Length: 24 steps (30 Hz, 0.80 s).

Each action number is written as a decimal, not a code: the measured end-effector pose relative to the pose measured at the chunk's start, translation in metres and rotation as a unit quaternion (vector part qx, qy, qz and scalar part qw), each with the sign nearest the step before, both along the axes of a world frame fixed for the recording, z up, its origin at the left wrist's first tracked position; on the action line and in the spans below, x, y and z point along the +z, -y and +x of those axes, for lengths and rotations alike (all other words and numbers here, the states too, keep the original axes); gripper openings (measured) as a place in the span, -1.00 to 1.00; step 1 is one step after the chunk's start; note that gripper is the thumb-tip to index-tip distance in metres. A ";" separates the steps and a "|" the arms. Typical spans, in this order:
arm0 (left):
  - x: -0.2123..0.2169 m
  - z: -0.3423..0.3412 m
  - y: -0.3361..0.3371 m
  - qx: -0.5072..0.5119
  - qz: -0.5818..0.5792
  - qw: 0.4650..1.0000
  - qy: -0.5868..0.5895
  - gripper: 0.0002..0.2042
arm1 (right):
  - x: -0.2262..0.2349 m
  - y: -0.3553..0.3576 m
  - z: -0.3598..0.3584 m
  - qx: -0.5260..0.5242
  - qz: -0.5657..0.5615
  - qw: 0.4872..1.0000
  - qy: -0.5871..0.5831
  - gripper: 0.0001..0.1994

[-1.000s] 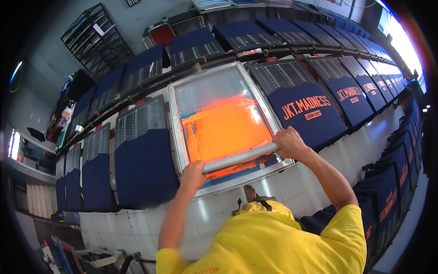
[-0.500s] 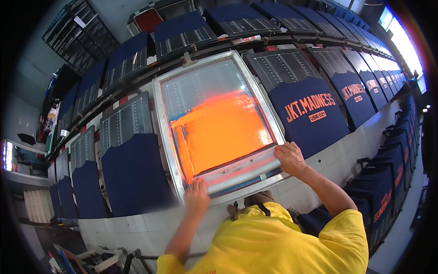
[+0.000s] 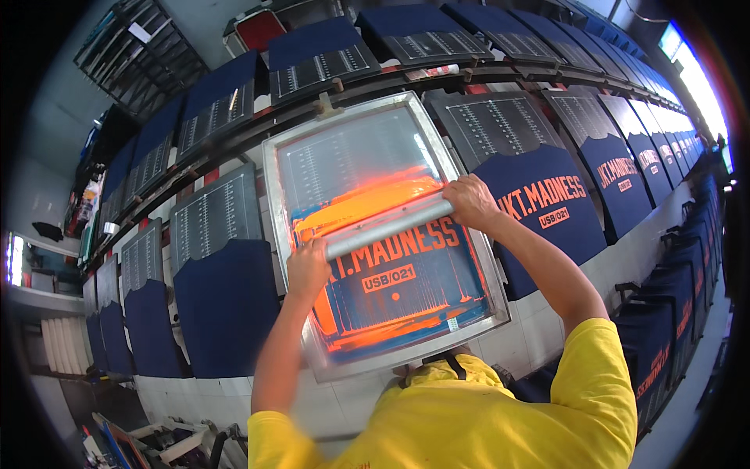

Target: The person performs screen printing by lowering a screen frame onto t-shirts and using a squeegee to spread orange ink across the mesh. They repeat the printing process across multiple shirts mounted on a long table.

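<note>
Left hand (image 3: 309,270) and right hand (image 3: 472,202) clamp the squeegee (image 3: 388,227) within the screen frame (image 3: 276,194); uneven pressure might streak ink (image 3: 367,194).

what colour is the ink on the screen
Bright orange; the ink shows best in the head view.
</note>
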<state>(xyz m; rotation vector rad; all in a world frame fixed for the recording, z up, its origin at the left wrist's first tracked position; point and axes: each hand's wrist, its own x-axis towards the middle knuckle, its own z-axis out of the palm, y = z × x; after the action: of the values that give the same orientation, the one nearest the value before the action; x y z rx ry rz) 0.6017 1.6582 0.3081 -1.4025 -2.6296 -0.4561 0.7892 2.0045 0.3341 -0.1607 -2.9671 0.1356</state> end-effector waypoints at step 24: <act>0.024 0.158 0.141 0.020 0.000 0.998 0.052 -0.81 | 0.019 0.147 0.164 0.022 -0.054 0.998 -0.037 -0.69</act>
<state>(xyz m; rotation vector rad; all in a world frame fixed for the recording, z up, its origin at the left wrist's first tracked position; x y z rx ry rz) 0.7601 1.5176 0.3322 -1.3572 -2.7336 -0.5393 0.9530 1.8572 0.3535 -0.1025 -2.8921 0.3007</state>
